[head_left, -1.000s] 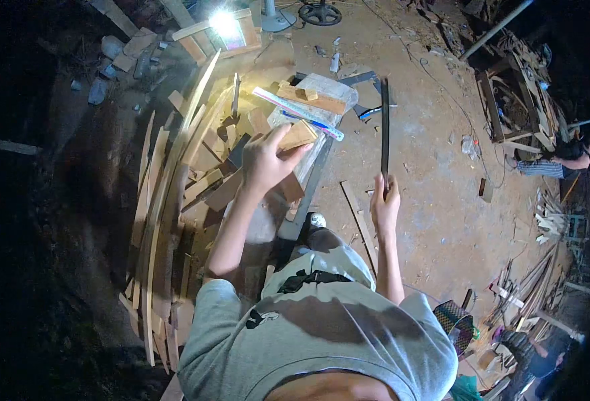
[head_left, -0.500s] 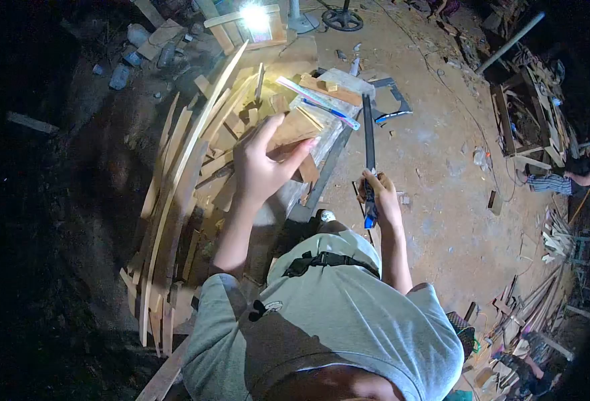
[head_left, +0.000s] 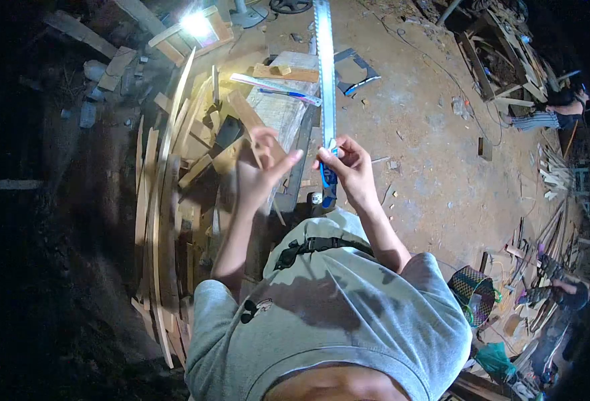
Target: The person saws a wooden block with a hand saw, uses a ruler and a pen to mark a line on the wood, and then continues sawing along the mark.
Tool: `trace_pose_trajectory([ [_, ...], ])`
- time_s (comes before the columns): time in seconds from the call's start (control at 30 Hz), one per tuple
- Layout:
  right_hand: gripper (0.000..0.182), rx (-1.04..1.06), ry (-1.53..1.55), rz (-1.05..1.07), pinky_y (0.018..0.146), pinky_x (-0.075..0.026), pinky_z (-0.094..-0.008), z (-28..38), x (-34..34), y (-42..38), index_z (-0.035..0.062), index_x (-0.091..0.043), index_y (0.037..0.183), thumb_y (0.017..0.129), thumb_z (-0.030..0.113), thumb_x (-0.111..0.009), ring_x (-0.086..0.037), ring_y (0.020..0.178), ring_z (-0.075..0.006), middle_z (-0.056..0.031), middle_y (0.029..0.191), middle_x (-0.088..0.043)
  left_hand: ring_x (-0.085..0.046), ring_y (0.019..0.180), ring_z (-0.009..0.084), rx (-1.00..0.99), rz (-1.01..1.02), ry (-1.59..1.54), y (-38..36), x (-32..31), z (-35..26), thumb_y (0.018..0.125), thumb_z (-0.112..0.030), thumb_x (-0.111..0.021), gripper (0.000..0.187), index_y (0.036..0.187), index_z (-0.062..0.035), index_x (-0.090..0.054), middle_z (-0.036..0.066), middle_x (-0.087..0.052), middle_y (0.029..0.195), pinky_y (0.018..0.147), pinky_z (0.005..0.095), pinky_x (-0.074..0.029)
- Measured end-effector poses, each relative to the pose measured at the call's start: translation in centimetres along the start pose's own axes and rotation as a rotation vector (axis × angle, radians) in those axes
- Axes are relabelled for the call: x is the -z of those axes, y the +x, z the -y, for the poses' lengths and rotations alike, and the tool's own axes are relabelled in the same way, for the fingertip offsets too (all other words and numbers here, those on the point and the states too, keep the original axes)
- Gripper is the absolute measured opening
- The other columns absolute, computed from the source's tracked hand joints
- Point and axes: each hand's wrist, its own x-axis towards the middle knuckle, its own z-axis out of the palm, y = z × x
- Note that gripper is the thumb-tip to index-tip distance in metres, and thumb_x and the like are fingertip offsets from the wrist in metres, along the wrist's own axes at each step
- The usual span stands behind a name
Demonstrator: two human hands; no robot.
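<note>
My right hand grips a try square near its blue head. Its long metal blade points away from me, and marks run along its edges. My left hand is just left of the blue head, thumb and fingers apart, fingertips blurred; I see nothing held in it. A wooden board lies on the bench beyond the left fingers, with a dark flat piece beside it. A white ruler and a blue pen rest on the bench further off.
Long wooden strips line the bench's left side. A bright lamp shines at the far end. A flat dark frame is on the ground. At the right are a woven basket, wood scraps and another person.
My left hand no longer shows the flat wooden piece it held. My right hand has moved closer to the left, and the blade's bright marked face is turned up. The whole view has shifted.
</note>
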Motion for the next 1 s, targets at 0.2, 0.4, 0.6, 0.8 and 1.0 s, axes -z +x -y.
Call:
trace_pose_trajectory([
  [0.2, 0.01, 0.081, 0.072, -0.001, 0.066, -0.045, -0.0206, 0.8, -1.1, 0.5, 0.0024, -0.054, 0.087, 0.08, 0.006, -0.061, -0.058, 0.071, -0.0097, -0.0051, 0.078, -0.062, -0.055, 0.078, 0.0086, 0.176, 0.199, -0.346, -1.3, -1.7, 0.5, 0.076, -0.015, -0.066, 0.03, 0.1, 0.0005, -0.054, 0.006, -0.058, 0.091, 0.066, 0.0213, -0.043],
  [0.4, 0.011, 0.126, 0.181, 0.055, 0.071, -0.046, -0.0233, 1.2, -2.1, 0.9, 0.0031, -0.055, 0.084, 0.077, 0.003, -0.064, -0.057, 0.078, -0.0084, -0.0047, 0.084, -0.063, -0.054, 0.073, 0.0063, 0.042, 0.256, -0.318, -2.0, -2.0, 0.2, 0.079, -0.007, -0.062, 0.02, 0.096, 0.0008, -0.056, 0.004, -0.059, 0.087, 0.062, 0.0196, -0.043],
  [0.6, 0.025, 0.102, 0.218, 0.214, 0.083, -0.042, -0.0281, 0.7, -2.1, 1.0, 0.001, -0.055, 0.101, 0.081, 0.016, -0.059, -0.056, 0.09, -0.0136, -0.0095, 0.099, -0.06, -0.052, 0.065, 0.0051, -0.251, -0.009, -0.244, -2.3, -2.6, 0.8, 0.076, 0.0, -0.062, 0.025, 0.099, 0.0016, -0.053, 0.003, -0.057, 0.078, 0.057, 0.0191, -0.041],
  [0.8, 0.1, -0.228, 0.86, 0.66, 0.106, -0.013, -0.0371, 1.8, -2.1, 1.2, 0.0005, -0.02, 0.135, 0.071, 0.078, -0.018, -0.023, 0.128, -0.0242, -0.0145, 0.139, -0.024, -0.05, 0.064, 0.0046, -0.199, -0.052, -0.27, -2.2, -1.2, -0.4, 0.077, -0.001, -0.061, 0.016, 0.085, -0.0022, -0.048, 0.003, -0.055, 0.078, 0.056, 0.0177, -0.039],
  [1.0, 0.099, -0.344, 1.137, 0.636, 0.107, -0.011, -0.0361, 2.2, -2.7, 0.6, 0.0035, -0.012, 0.137, 0.072, 0.076, -0.023, -0.011, 0.132, -0.0238, -0.012, 0.144, -0.009, -0.049, 0.065, 0.0053, -0.203, -0.143, -0.35, -2.3, -0.4, -1.2, 0.078, -0.002, -0.06, 0.016, 0.086, -0.0027, -0.047, 0.003, -0.054, 0.079, 0.057, 0.0177, -0.04],
])
